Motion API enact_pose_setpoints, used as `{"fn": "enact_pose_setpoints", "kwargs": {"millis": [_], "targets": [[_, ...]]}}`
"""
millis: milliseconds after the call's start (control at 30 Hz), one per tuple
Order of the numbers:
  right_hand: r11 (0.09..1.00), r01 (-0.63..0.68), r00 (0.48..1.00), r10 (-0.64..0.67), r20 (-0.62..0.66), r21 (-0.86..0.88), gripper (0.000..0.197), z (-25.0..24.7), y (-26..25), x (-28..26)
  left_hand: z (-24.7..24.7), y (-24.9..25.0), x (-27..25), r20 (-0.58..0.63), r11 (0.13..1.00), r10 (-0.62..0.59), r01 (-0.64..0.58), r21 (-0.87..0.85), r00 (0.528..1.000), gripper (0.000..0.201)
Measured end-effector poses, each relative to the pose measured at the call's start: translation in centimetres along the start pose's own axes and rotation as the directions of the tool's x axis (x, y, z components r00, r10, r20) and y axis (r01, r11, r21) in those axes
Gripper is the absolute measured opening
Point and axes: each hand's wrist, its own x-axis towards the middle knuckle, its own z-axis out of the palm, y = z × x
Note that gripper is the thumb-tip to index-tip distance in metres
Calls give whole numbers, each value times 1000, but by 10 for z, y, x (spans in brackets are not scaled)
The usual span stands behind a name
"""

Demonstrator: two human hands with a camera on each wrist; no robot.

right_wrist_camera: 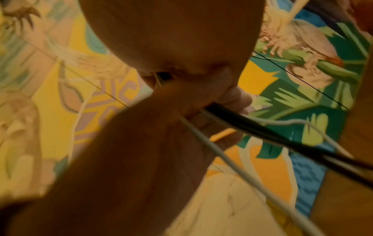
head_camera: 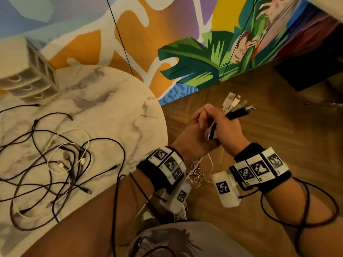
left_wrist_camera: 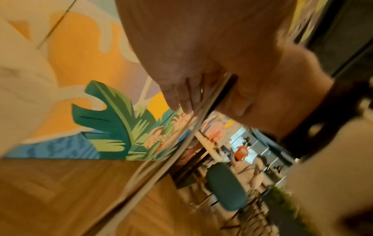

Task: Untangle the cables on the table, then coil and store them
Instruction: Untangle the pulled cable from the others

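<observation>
Both hands are up off the round white marble-patterned table [head_camera: 111, 101], out over the wooden herringbone floor [head_camera: 259, 127]. The right hand [head_camera: 227, 129] has its fingers curled tight round a bundle of black and white cables [head_camera: 235, 110], and the plug ends fan out just past the knuckles, white connectors above, a black USB plug lowest. The left hand [head_camera: 193, 138] sits right against it, fingers folded round the same bundle lower down; from the left wrist view the strands run between its fingertips [left_wrist_camera: 181, 102] and palm. Thin white wires dangle below both wrists. On the table, well apart from the hands, lies a loose tangle of dark and white cables [head_camera: 55, 164], near a small white drawer unit [head_camera: 27, 75].
</observation>
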Motion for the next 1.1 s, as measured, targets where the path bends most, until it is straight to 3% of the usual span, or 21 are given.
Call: {"fn": "enact_pose_setpoints", "kwargs": {"millis": [100,167,333,400,433,500,567,700,833,933,1000,1100], "targets": [[999,-26,999,26,-24,28,49,-9,-7,6,-1,17,14,-34,954,-139,124,-273,990,13],[994,-41,999,37,38,102,47,-14,-10,5,0,23,17,-68,914,-218,179,-363,974,16],[997,-49,958,29,284,65,36,-11,8,-2,-21,42,17,-176,894,-181,87,-439,968,34],[997,1,932,28,360,-79,37,-9,31,-5,-35,50,22,-197,902,-161,64,-427,967,44],[985,6,935,56,350,-174,42,-10,45,-6,-40,56,26,-216,926,-145,56,-373,965,48],[959,-62,969,123,213,-275,48,-11,72,-4,-47,67,31,-274,995,-52,27,-95,960,50],[931,-148,983,176,55,-335,50,-14,97,0,-52,81,32,-251,972,92,-32,234,964,46],[814,-378,925,346,-155,-441,49,-28,141,6,-66,107,30,-184,789,343,-176,589,921,42],[663,-635,771,573,-277,-396,41,-49,182,1,-81,127,26,-125,577,607,-327,748,785,20],[646,-679,733,623,-273,-349,36,-54,186,6,-77,122,25,-94,466,694,-346,815,714,22],[684,-667,744,624,-239,-294,36,-49,176,11,-65,108,22,-87,475,656,-320,820,750,28],[786,-611,783,584,-214,-92,41,-35,140,8,-47,76,23,-31,525,501,-276,805,865,31]]}}
